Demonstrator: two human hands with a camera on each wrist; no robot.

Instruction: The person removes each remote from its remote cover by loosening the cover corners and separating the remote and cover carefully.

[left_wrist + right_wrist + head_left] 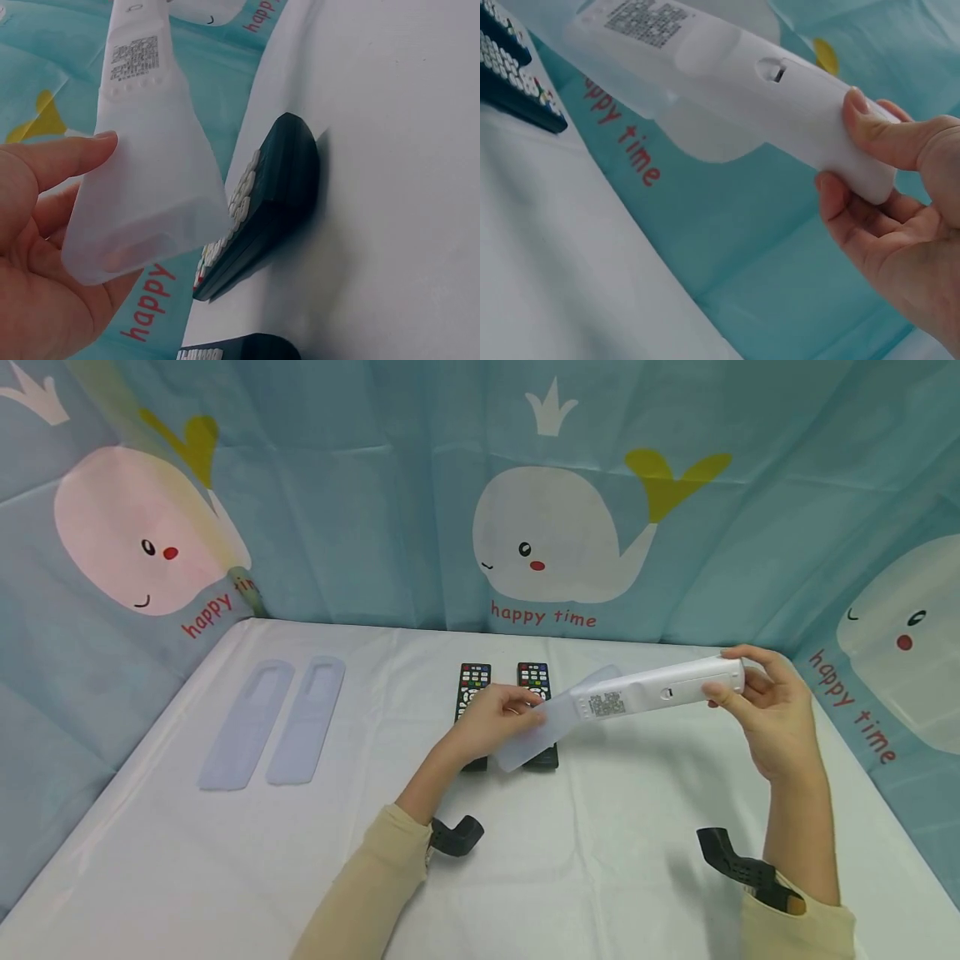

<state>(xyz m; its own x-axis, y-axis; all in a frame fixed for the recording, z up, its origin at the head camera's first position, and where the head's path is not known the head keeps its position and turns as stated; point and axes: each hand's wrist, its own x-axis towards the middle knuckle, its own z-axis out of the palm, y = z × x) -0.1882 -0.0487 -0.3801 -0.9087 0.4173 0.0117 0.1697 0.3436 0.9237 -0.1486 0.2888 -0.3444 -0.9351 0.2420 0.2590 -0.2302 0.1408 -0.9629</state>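
Observation:
My right hand [780, 718] grips a white remote control [648, 689] by its far right end, thumb on one face and fingers on the other. The remote's back, with a printed code square, is turned up. Its left end lies within the mouth of a translucent sleeve [150, 187]. Near the closed end, my left hand [491, 720] pinches that sleeve between thumb and fingers. Both are held tilted above the table. Underneath the left hand and sleeve lie two black remotes, the left remote [476, 677] and the right remote [534, 675], each partly hidden.
On the left of the white-covered table [615, 860] lie two flat translucent sleeves, a wider sleeve [243, 727] and a narrower sleeve [306, 727]. A blue whale-print curtain [420, 527] stands behind the table and along its sides.

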